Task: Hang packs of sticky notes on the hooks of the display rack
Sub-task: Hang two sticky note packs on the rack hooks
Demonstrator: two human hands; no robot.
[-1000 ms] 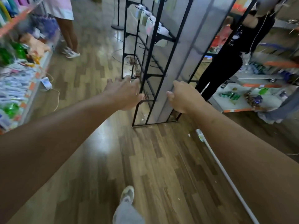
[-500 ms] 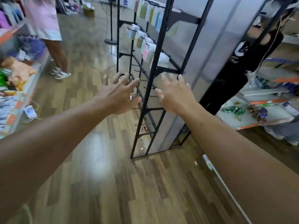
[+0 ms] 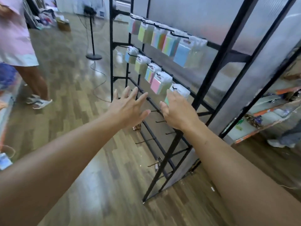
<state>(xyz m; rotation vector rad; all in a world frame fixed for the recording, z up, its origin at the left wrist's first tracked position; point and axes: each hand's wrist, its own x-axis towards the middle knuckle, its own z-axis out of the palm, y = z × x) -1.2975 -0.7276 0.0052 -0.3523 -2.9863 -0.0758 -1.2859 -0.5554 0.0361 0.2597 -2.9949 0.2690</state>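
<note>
My left hand [image 3: 128,106] and right hand [image 3: 177,111] are spread wide, holding nothing; the right may be brushing the nearest pack [image 3: 180,91]. Pastel packs of sticky notes [image 3: 160,39] in clear sleeves fill two upper rows of the display rack [image 3: 209,75]; the lower hooks [image 3: 160,121] are bare, so I judge much remains

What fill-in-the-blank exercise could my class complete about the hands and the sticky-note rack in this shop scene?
1. The left hand and the right hand are both ____ rather than shut.
2. The packs of sticky notes hang only on the ____ two rows of the display rack.
3. The rack's frame and its bare hooks are coloured ____.

Missing words: open; top; black.
</note>
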